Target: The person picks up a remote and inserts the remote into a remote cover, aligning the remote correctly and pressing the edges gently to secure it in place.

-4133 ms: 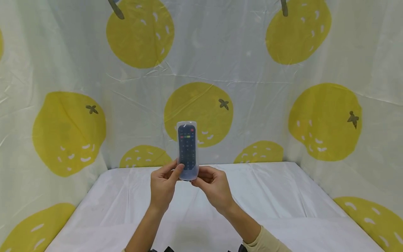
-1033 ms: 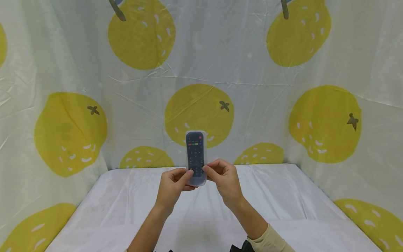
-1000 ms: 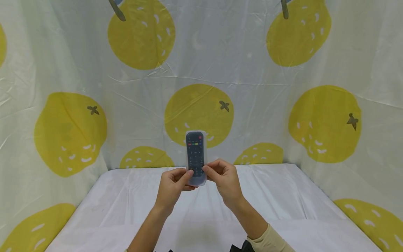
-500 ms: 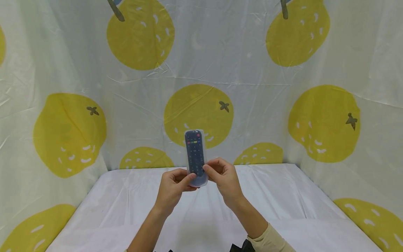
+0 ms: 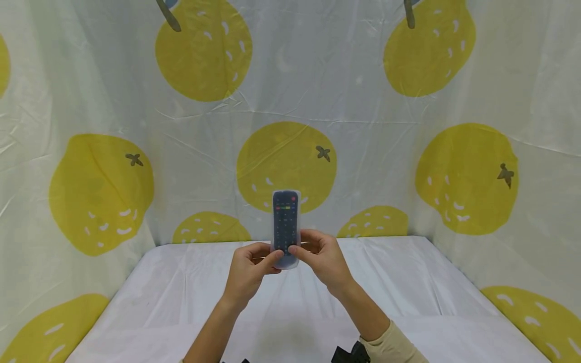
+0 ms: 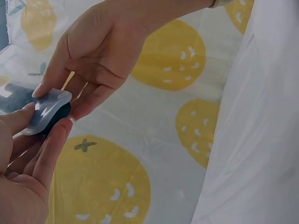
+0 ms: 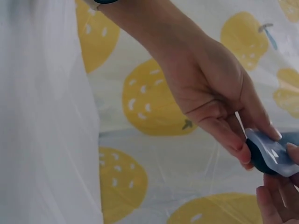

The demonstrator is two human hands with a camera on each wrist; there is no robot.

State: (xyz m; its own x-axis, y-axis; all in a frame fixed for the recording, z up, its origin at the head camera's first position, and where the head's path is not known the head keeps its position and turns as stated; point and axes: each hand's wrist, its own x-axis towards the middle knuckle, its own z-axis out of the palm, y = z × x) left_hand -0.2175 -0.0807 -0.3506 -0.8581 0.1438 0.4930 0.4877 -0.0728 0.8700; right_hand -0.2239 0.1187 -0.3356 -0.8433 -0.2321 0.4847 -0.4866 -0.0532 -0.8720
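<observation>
In the head view a dark remote control [image 5: 285,224] stands upright in mid-air, its buttons facing me. A translucent cover [image 5: 298,217] encloses its front and shows as a pale border. My left hand [image 5: 245,269] pinches the lower left edge, thumb on the front, fingers behind. Opposite it, my right hand [image 5: 329,259] grips the lower right part, its thumb pressing the front near the bottom. Both wrist views show the lower end: the cover's pale lip [image 6: 52,105] sits over the front, and the remote's dark end [image 7: 259,158] shows behind it.
Under the hands lies a white cloth-covered table [image 5: 386,287]. A pale curtain [image 5: 290,70] with yellow fruit prints hangs behind it and at both sides. Black straps or mounts [image 5: 351,353] show at the bottom edge near the right sleeve [image 5: 392,345].
Over four seconds the remote came lower and rightward. In the last half second it straightened and shifted slightly right, and my right thumb slid from its edge lower onto its front.
</observation>
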